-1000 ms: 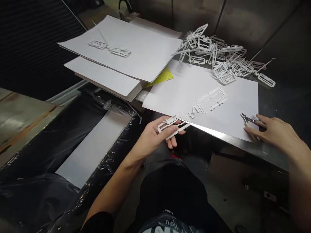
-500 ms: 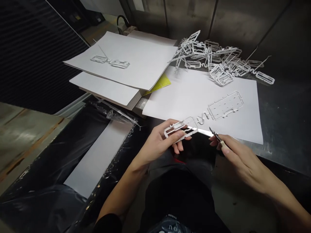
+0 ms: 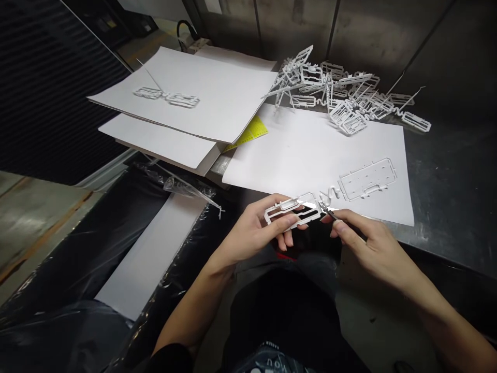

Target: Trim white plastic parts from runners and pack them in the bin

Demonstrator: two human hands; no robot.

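Observation:
My left hand pinches one end of a white moulded plastic frame piece, thumb on top and fingers beneath. This piece has two rectangular frames joined by a wavy S-shaped runner. Its far, larger frame extends over a white sheet. My right hand is closed around a slim pointed metal tool. The tool's tip is at the inner end of the near frame, by the runner. Whether the tip has one blade or two jaws is too small to tell.
A tangled pile of similar white plastic frames lies at the back of the dark metal table. Stacked white boards at left carry another frame piece. A yellow sheet pokes out below. Black plastic wrapping stands lower left.
My right hand has moved left, bringing the tool's tip from apart to the near frame's end by the runner. The plastic piece has shifted slightly right and down.

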